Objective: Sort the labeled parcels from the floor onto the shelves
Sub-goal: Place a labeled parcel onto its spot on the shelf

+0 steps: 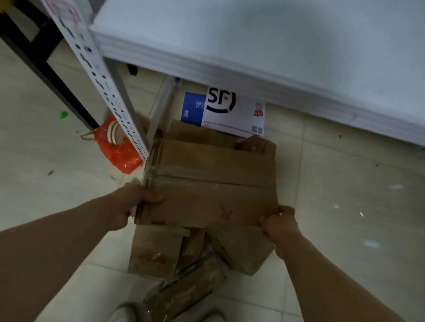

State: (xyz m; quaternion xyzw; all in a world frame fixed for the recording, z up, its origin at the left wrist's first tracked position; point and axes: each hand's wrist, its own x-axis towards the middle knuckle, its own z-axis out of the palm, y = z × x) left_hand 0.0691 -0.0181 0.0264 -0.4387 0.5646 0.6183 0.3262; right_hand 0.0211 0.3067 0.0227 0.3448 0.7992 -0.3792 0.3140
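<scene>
The cardboard box (211, 184) is held above the floor pile, just below the white shelf (273, 35). The left hand (132, 204) and right hand (280, 227) clamp its near corners, fingers closed on the edges. The board looks stiff though creased, and probably light; gripping opposite sides suits it. No label is legible on it. Smaller brown parcels (156, 252) lie beneath. Beyond, a white envelope (240, 116) reads "SF". An orange bag (120, 150) sits beside the shelf post (104, 79).

Dim, flat indoor light, motion blur throughout, wide-angle bending at edges, soft shadow on the shelf (273, 35).
</scene>
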